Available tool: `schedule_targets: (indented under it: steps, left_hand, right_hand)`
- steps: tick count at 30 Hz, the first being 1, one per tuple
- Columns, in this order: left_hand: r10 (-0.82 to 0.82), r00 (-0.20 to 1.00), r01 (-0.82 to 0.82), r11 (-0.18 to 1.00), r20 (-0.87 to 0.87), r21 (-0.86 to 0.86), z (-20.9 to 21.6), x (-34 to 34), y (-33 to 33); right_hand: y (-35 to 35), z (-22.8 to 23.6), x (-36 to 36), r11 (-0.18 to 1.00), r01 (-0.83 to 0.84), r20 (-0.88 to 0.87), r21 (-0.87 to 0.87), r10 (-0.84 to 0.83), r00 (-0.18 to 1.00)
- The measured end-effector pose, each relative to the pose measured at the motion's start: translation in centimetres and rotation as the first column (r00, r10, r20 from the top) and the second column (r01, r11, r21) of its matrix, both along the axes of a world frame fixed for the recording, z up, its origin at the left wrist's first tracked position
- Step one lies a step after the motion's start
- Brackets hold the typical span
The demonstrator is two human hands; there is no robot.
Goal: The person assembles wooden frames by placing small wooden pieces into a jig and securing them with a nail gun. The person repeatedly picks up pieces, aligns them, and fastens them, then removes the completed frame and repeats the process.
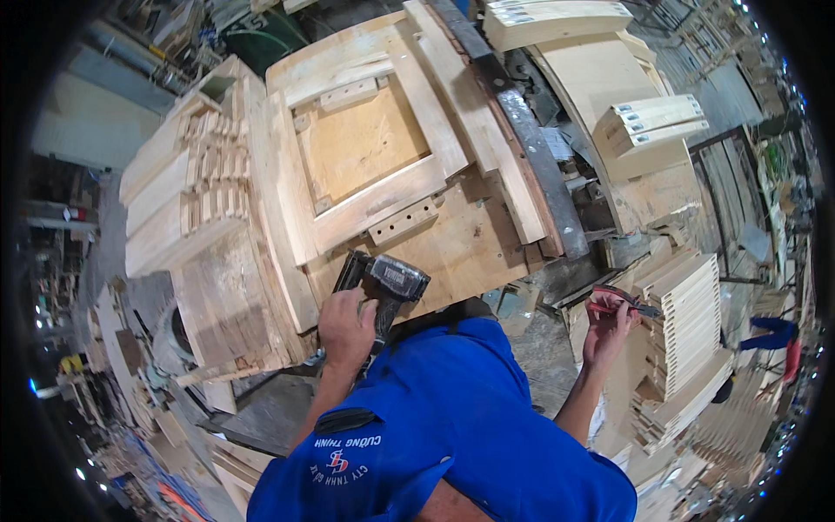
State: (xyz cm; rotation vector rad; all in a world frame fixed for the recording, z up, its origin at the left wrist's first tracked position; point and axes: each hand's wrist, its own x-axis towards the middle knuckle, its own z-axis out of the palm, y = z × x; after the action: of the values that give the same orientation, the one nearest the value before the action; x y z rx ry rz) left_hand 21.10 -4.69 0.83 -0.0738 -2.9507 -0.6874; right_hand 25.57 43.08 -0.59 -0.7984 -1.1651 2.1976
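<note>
My left hand [346, 329] is closed on a black nail gun [396, 278] at the near edge of a plywood work board [474, 235]. The tool's handle is partly hidden by my fingers. Out to the right, my right hand [606, 335] grips red-handled pliers [613, 300], their dark jaws pointing right toward a stack of slotted wood pieces [683, 317]. On the board lies a rectangular pale wooden frame [378, 204], just beyond the nail gun. Against the frame's near side sits a small wooden block with holes [404, 222]; a similar block [348, 94] rests inside its far side.
Slotted wooden parts [187, 204] are stacked on a bench to the left. A dark metal bar [531, 130] runs along the board's right side, beside a long wooden strip [478, 122]. Bundled wood pieces [652, 122] lie on the bench farther right. Another person [774, 339] is at the far right.
</note>
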Motion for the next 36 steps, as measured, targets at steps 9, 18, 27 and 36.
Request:
schedule_targets:
  steps: [9,18,27,36]
  left_hand:
    - [-0.016,0.999,0.015,1.0,-0.029,-0.018,-1.6,1.3,3.0]
    - [0.289,0.903,-0.357,0.917,0.319,0.178,1.7,5.1,4.2]
    - [0.531,0.752,-0.648,0.705,0.392,0.288,3.3,10.3,6.1]
    - [0.604,0.673,-0.738,0.585,0.427,0.337,3.6,10.1,6.7]
  right_hand:
    - [-9.0,8.6,-11.2,0.434,-0.794,0.149,0.426,0.832,0.534]
    - [-14.5,6.7,-20.7,-0.923,-0.065,0.884,0.379,0.34,0.322]
    - [-17.6,3.3,-24.7,-0.931,0.324,0.914,0.17,0.272,0.3]
    - [-17.3,3.9,-18.5,-0.787,0.462,0.852,0.409,0.51,0.116]
